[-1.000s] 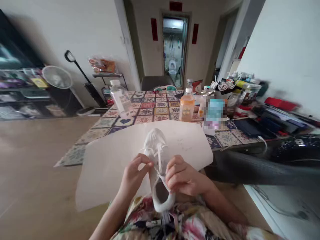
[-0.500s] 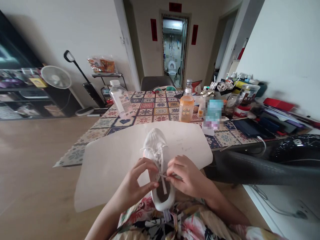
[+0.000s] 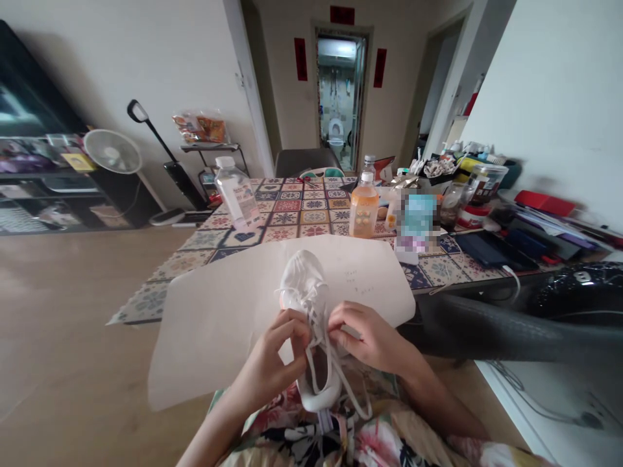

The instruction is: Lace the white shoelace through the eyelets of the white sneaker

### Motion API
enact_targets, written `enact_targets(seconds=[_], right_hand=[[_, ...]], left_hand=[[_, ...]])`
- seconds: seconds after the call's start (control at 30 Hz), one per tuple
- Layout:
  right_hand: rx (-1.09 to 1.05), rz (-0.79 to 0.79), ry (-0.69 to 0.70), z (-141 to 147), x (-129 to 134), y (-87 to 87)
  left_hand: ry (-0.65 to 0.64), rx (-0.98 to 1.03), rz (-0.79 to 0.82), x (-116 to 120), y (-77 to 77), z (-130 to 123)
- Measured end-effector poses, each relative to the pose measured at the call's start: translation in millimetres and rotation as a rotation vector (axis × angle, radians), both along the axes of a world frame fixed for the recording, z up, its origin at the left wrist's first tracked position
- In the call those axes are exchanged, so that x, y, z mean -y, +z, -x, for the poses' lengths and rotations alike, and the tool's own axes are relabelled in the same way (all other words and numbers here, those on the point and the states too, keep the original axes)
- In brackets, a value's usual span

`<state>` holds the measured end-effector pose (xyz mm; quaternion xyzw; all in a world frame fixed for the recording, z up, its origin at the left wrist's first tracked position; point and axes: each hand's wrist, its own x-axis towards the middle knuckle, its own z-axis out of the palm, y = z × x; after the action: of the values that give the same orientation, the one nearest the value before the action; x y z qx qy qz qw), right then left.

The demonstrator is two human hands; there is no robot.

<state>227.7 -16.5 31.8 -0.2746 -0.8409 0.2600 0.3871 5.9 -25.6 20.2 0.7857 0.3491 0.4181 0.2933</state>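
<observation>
A white lace-up shoe point(image 3: 302, 269) lies toe-away on a large white sheet of paper point(image 3: 214, 318), its heel toward my lap. My left hand point(image 3: 285, 344) is at the shoe's left edge, fingers curled and closed on the white shoelace point(image 3: 314, 373) beside the tongue. Across the opening, my right hand point(image 3: 355, 331) pinches the lace at the right edge; the exact grip is partly hidden. One loose length droops over the shoe's opening, and another hangs in a loop past the heel on the right.
Beyond the paper, a patterned tablecloth point(image 3: 287, 217) holds a clear bottle point(image 3: 238, 194), an orange drink bottle point(image 3: 363, 207) and a blurred-out device point(image 3: 416, 220). Tablets point(image 3: 494, 250) and clutter crowd the right side. A black chair point(image 3: 511, 324) stands at the right.
The lace was crossed in a knot between both hands; now it is apart, with loose lengths hanging down. My left fingers have closed in on the shoe's edge.
</observation>
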Motion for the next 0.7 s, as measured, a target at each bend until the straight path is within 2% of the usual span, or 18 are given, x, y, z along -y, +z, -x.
enact_targets(seconds=[0.17, 0.4, 0.57, 0.7], right_hand=[[0.014, -0.050, 0.044, 10.3, -1.5, -7.5], [-0.123, 0.037, 0.036, 11.8, 2.1, -13.3], [-0.041, -0.093, 0.022, 13.2, 3.3, -11.2], [0.060, -0.141, -0.001, 16.6, 5.0, -10.4]], left_hand=[[-0.016, 0.027, 0.040, 0.7, -0.6, -0.2], [-0.085, 0.057, 0.095, -0.2, -4.0, 1.6], [-0.106, 0.063, 0.128, -2.4, -7.9, 3.9], [-0.095, 0.034, 0.106, 0.9, -1.6, 0.0]])
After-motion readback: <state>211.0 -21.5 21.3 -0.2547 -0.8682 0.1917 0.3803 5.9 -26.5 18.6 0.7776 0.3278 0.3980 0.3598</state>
